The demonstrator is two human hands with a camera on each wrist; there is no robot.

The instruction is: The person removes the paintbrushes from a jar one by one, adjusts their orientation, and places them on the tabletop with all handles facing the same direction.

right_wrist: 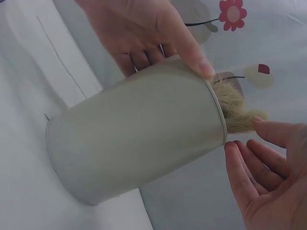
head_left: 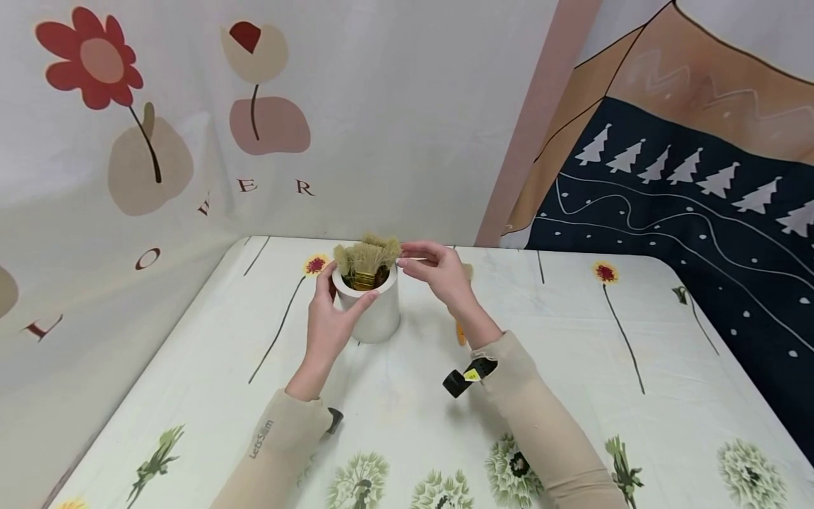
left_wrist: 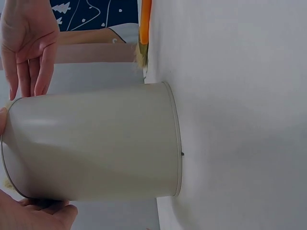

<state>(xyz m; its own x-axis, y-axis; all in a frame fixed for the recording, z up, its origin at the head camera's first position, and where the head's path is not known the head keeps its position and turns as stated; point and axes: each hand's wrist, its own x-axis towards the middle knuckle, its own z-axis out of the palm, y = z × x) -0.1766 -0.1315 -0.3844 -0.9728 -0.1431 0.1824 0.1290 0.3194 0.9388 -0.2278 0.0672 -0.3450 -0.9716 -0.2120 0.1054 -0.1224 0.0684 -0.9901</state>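
Observation:
A white cylindrical pot stands upright on the table, with several paintbrushes in it, pale bristles upward. My left hand grips the pot at its left side, thumb over the front of the rim and fingers round the side. At the right side of the rim is my right hand, its fingers loosely extended. In the right wrist view its thumb lies by the bristles and its fingertips come close to the rim. The brush handles are hidden inside the pot.
Behind the right wrist lies another brush with an orange handle, partly hidden; its bristles show in the left wrist view. A flower-printed cloth covers the table. Printed curtains hang along the back and sides.

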